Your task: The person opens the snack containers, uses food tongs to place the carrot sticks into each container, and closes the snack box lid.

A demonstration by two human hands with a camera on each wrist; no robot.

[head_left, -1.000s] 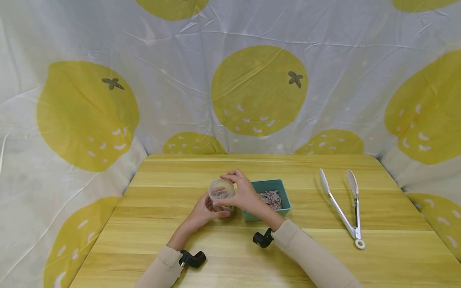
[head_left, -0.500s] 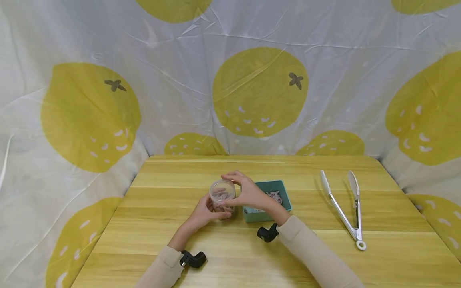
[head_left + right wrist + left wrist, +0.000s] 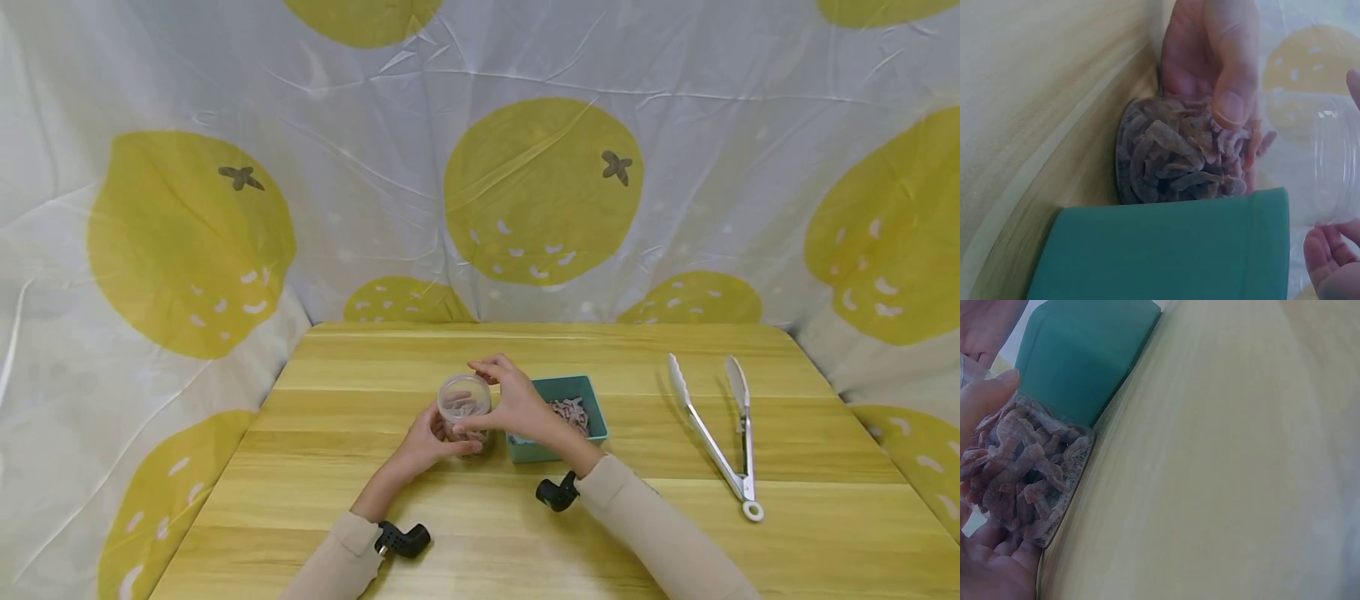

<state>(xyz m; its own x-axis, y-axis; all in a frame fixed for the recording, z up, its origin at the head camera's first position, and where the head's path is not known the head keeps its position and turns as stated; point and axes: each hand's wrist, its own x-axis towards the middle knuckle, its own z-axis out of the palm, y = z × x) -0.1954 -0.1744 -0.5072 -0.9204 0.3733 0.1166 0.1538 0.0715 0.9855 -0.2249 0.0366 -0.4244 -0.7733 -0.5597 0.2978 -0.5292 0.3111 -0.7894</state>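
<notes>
A clear plastic jar (image 3: 454,410) of brownish-purple dried strips (image 3: 1179,156) stands upright on the table. My left hand (image 3: 420,446) grips it low down, thumb at the front and fingers round the far side. Over its top reaches my right hand (image 3: 517,404), thumb and fingertips spread to either side of the clear lid (image 3: 1335,156). In the right wrist view those fingertips sit at the lid's edge. Just right of the jar is a teal rectangular box (image 3: 532,452) with more of the strips inside; my right forearm partly covers it.
Metal tongs (image 3: 712,450) lie spread apart to the right on the wooden table (image 3: 480,533). A lemon-print cloth (image 3: 540,192) hangs behind the table and at both sides.
My right hand's fingers have shifted slightly to the right around the lid, and its wrist has moved a little right. The left hand and jar stay nearly in place.
</notes>
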